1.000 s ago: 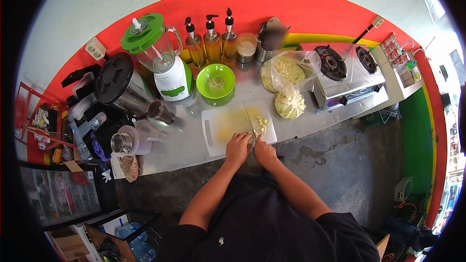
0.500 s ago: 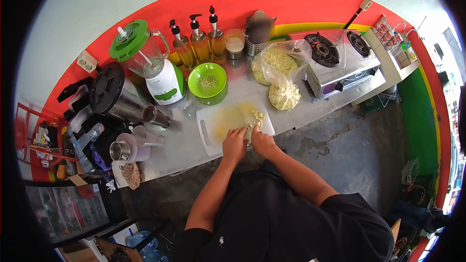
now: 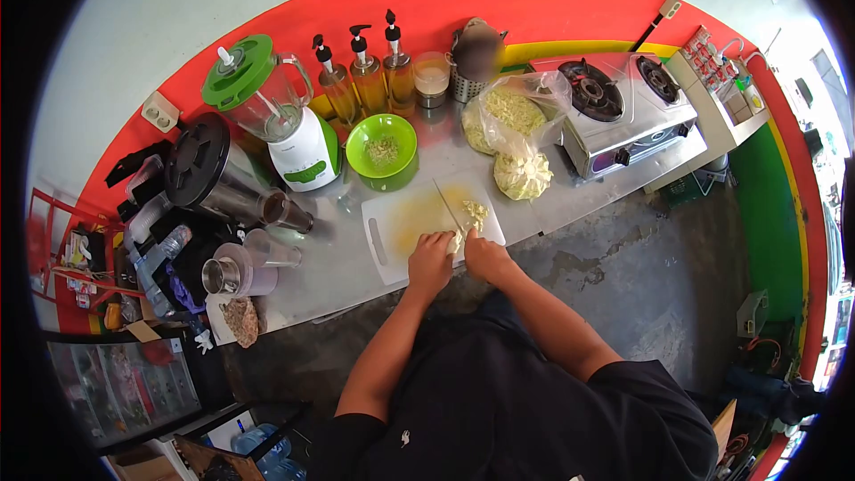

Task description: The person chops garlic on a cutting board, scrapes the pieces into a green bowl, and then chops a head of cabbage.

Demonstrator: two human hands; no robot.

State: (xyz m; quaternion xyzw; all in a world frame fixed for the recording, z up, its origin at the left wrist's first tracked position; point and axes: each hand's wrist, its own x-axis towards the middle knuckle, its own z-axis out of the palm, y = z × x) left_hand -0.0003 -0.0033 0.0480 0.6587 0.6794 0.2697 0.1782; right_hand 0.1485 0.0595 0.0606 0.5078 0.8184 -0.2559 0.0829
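Observation:
My right hand point(image 3: 486, 258) is closed round the handle of a kitchen knife point(image 3: 446, 202), whose thin blade slants up and to the left over the white cutting board point(image 3: 378, 214). My left hand point(image 3: 431, 260), fingers curled, presses a pale piece of cabbage point(image 3: 456, 242) onto the board beside the blade. Small chopped cabbage bits point(image 3: 476, 211) lie to the right of the knife. Beyond the board's right corner sits a cut cabbage head point(image 3: 522, 177). Behind it, a clear plastic bag point(image 3: 545, 93) holds shredded cabbage.
A green bowl point(image 3: 382, 174) with chopped bits stands behind the board, near a blender point(image 3: 298, 156) and several pump bottles point(image 3: 367, 80). A two-burner stove point(image 3: 614, 147) occupies the right. Steel containers point(image 3: 233, 174) and a plastic jug point(image 3: 258, 276) crowd the left side.
The knife blade now shows more clearly, slanting further left. My right hand has shifted very slightly right, and more of the pale piece shows beside my left fingers.

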